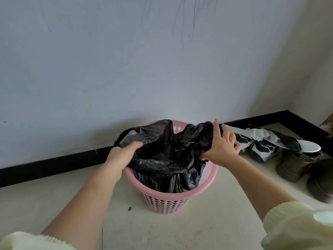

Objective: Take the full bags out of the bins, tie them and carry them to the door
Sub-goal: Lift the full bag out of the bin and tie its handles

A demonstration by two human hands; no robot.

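Clutching black bag (162,152) in pink bin (171,200), right grip (222,144); left grip (123,155) blurred

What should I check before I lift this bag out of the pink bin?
1. Left hand grip on the black bag: ok, fingers dig into the plastic at the left edge, though they are blurred.
2. Right hand grip: ok, it bunches the bag's right edge.
3. Bag free of the pink bin: not ok, plastic still lies over the near-left rim.
4. Bag mouth gathered shut: not ok, it gapes open between the hands.
5. Load and tears: cannot tell, contents and lower bag are hidden.
6. Room beside the bin: ok, the shoes on the right stand apart from it.
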